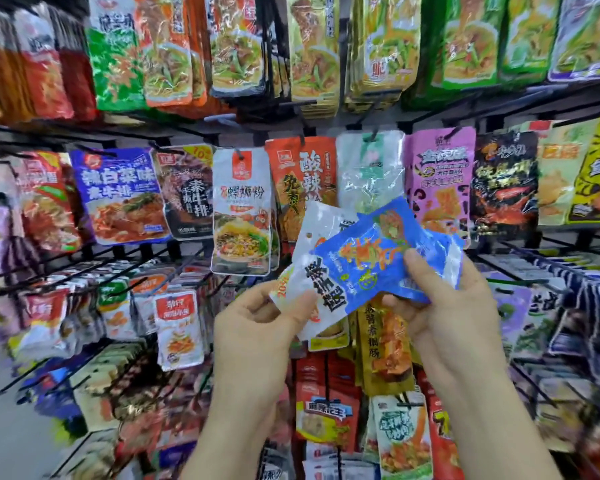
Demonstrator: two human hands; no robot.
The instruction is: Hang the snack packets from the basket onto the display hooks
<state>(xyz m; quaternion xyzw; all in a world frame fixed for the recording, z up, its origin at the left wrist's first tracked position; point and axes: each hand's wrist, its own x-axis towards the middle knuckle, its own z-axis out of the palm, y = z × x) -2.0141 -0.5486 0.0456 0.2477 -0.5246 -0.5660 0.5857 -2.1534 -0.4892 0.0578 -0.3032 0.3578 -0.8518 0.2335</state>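
I hold two snack packets in front of the display wall. My left hand (257, 327) pinches the lower corner of a white packet (317, 237) with black characters. My right hand (440, 303) grips a blue packet (371, 258) that lies tilted over the white one, thumb on its front. Both packets are raised before the middle row of hooks, below a clear-and-green hanging packet (369, 171). The basket is out of view.
Rows of hanging snack packets fill the wall on black wire hooks. Several bare hook ends (18, 282) stick out at the lower left. A white noodle packet (241, 209) and an orange packet (302, 174) hang just left of my hands. Pale floor (11, 427) shows at bottom left.
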